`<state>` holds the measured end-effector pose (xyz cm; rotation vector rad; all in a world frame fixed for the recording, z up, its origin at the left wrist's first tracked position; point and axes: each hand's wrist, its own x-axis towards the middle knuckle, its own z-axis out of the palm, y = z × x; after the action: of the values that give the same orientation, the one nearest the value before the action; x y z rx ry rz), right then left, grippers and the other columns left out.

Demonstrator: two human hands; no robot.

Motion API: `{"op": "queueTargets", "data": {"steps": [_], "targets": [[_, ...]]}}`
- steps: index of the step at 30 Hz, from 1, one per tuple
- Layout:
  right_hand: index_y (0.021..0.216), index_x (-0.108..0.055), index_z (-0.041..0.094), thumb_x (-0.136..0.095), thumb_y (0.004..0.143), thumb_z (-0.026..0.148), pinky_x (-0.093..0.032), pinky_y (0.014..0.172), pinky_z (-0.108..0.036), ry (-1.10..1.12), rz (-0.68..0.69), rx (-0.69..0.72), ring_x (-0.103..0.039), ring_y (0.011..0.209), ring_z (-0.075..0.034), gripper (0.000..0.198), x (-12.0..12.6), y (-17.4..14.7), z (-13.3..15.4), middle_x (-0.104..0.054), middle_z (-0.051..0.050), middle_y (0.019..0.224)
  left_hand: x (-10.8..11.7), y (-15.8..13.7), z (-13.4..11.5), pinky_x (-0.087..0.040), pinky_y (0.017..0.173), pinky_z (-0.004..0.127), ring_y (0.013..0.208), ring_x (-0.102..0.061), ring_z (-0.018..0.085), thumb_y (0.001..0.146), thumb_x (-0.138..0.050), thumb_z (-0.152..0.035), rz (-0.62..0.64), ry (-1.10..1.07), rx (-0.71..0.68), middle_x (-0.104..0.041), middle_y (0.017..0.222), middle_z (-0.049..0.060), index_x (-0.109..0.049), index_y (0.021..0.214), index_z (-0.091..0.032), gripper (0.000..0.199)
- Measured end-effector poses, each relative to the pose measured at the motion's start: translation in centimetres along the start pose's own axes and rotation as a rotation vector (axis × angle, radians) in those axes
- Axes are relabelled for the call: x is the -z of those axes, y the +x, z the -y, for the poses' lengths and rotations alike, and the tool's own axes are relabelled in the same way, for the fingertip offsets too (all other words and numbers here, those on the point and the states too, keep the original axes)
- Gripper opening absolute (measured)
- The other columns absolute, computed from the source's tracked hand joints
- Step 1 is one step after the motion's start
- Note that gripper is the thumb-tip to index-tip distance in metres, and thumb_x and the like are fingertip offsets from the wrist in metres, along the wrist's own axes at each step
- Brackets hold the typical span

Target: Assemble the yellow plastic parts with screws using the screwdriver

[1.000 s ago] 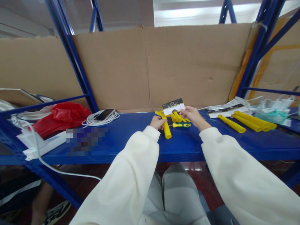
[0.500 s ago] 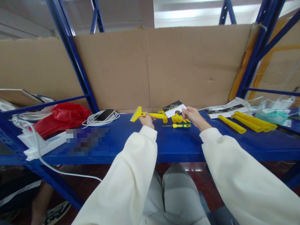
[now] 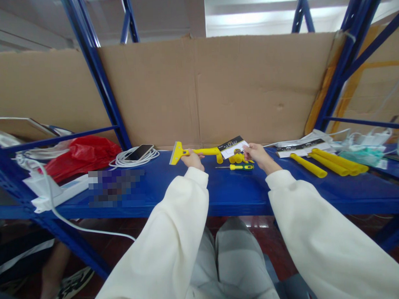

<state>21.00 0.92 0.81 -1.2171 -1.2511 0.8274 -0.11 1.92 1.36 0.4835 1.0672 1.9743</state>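
Pinching a black-and-white card [image 3: 231, 147] in my right hand [image 3: 257, 155], I grip a yellow scraper [image 3: 208, 152] in my left hand [image 3: 193, 160]; a screwdriver [image 3: 242, 167] lies nearby.

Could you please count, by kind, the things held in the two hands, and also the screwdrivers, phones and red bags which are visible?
Scraper in the left hand: 1
Card in the right hand: 1
Screwdriver: 1
Phone: 1
Red bag: 1
Total: 5
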Motion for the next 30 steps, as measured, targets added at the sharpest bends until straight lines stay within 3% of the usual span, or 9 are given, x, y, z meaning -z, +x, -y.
{"op": "queueTargets", "data": {"steps": [9,18,25,30], "targets": [[0.067,-0.05,0.02,-0.068,0.087,0.028,-0.042,0.046,-0.019,0.09,0.086,0.07,-0.049,0.041,-0.008,0.029,-0.23,-0.39,0.02,-0.053,0.005,0.045,-0.12,0.09,-0.04,-0.049,0.047,0.014,0.048,-0.06,0.006,0.097,-0.046,-0.01,0.014,-0.047,0.089,-0.058,0.075,-0.002,-0.051,0.11,-0.013,0.014],[0.067,-0.05,0.02,-0.077,0.077,0.041,-0.044,0.049,-0.021,0.115,0.211,0.099,-0.048,0.043,-0.008,0.037,-0.21,-0.14,-0.49,-0.054,0.005,0.047,-0.36,-0.47,0.28,-0.046,0.045,0.014,0.045,-0.061,0.008,0.094,-0.055,-0.01,0.238,-0.103,0.301,-0.06,0.061,-0.001,-0.059,0.085,-0.012,0.009],[0.07,-0.053,0.019,-0.081,0.072,0.046,-0.043,0.051,-0.021,0.147,0.304,0.115,-0.05,0.048,-0.008,0.039,-0.24,-0.46,-0.49,-0.057,0.004,0.053,-0.17,-0.52,0.37,-0.039,0.041,0.014,0.041,-0.058,0.007,0.092,-0.061,-0.017,0.275,-0.057,0.25,-0.056,0.055,-0.004,-0.06,0.083,-0.013,0.01],[0.071,-0.055,0.019,-0.082,0.069,0.048,-0.044,0.054,-0.021,0.143,0.3,0.122,-0.055,0.052,-0.009,0.04,-0.2,-0.59,-0.51,-0.061,0.003,0.058,0.08,-0.72,0.13,-0.031,0.037,0.015,0.036,-0.049,0.004,0.089,-0.068,-0.026,0.288,0.049,0.214,-0.059,0.056,-0.004,-0.063,0.086,-0.012,0.015]]}}
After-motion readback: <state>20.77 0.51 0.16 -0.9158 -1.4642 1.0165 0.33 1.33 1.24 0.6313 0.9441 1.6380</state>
